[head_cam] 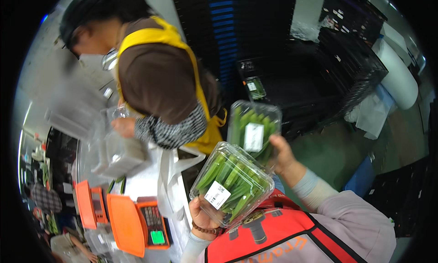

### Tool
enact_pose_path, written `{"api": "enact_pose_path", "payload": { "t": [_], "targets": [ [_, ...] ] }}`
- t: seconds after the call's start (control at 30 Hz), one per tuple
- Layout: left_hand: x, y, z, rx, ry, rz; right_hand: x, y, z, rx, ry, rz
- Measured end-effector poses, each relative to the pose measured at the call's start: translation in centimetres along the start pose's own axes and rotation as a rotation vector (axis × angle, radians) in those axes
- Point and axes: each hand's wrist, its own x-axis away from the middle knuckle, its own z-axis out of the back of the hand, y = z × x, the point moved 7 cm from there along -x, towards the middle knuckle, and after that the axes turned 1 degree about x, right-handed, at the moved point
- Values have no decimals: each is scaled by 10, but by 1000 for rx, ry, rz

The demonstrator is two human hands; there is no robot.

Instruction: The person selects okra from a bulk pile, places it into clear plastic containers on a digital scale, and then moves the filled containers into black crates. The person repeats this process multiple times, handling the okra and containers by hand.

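In front of my red apron are two clear plastic clamshell boxes of okra, each bearing a white label. My left hand [204,213], with a beaded bracelet at the wrist, grips the lower corner of the nearer okra box [236,181]. The farther okra box [255,121] is in my right hand [285,157], held by its right edge; the nearer box overlaps its lower part. Another labelled box of green produce [255,88] lies on a black crate beyond my hands.
A co-worker in a yellow apron [212,134] stands close at the upper left, handling stacked clear containers [119,153]. Orange scales [125,225] stand on the white table [142,186]. Black crates [291,68] are stacked beyond me, with a blue object [359,174] near the floor.
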Motion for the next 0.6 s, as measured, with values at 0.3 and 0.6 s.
{"api": "enact_pose_path", "payload": {
  "t": [0.3, 0.6],
  "targets": [
    [-187, -81, -31, -8, 178, 173, -243, -182, 292, 385, 435, 8],
    [-317, -116, -29, -10, 374, 175, -419, -91, 464, 323, 440, -398]
  ]
}}
